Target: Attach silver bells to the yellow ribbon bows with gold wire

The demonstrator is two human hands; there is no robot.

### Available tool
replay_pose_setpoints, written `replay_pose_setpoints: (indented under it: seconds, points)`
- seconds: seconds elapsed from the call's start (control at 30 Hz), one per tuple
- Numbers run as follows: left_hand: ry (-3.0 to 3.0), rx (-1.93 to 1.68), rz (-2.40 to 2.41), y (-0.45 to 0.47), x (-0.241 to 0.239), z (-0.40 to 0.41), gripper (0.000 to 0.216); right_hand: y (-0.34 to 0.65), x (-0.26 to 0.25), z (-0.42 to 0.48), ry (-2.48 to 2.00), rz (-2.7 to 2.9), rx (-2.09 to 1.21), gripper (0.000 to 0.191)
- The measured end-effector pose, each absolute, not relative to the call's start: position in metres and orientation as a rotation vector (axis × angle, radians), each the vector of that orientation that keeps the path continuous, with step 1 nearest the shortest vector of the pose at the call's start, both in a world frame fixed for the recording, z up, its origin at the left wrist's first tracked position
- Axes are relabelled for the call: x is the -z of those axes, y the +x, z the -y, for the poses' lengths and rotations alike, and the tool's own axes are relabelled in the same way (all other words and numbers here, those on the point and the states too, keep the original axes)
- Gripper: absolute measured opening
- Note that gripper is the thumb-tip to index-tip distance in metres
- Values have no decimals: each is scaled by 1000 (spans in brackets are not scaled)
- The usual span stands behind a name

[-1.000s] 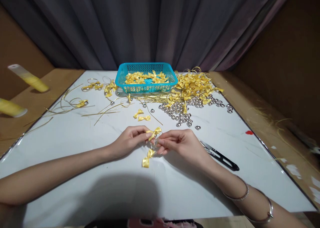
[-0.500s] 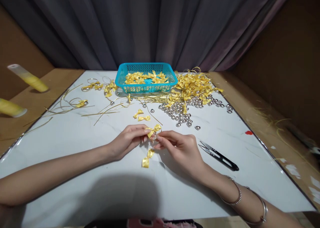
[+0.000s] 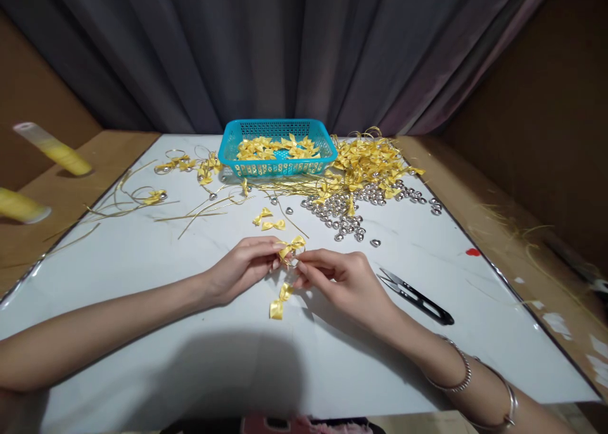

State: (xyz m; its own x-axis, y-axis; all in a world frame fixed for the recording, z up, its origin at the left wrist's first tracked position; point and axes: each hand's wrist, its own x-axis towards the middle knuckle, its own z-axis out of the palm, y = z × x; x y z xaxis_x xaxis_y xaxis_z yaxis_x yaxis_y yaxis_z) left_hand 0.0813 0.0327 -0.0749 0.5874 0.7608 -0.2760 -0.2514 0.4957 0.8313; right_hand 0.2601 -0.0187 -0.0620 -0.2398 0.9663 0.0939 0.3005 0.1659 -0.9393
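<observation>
At mid-frame, pinching a yellow bow (image 3: 297, 242) with the left hand (image 3: 244, 264) and, with the right hand (image 3: 342, 280), a gold cord (image 3: 287, 264), now curled lower beneath the bow than before, so apparently still being shaped.

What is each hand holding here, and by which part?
The left hand pinches a yellow bow by its left side. The right hand is at the bow's thin loop; its exact grip cannot be told.

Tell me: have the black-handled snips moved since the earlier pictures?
No: against the blue basket, the snips lie in the same spot, pointing the same way.
</observation>
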Motion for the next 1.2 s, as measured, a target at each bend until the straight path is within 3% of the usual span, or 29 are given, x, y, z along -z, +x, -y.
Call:
replay_pose_setpoints:
  seconds: [0.93,1.2]
  points:
    - [951,-636,-751,78,72,-33,17,254,68,22,-1200,1595,-1052,19]
    - [767,-687,-670,84,67,-32,10,248,72,25,-1214,1656,-833,19]
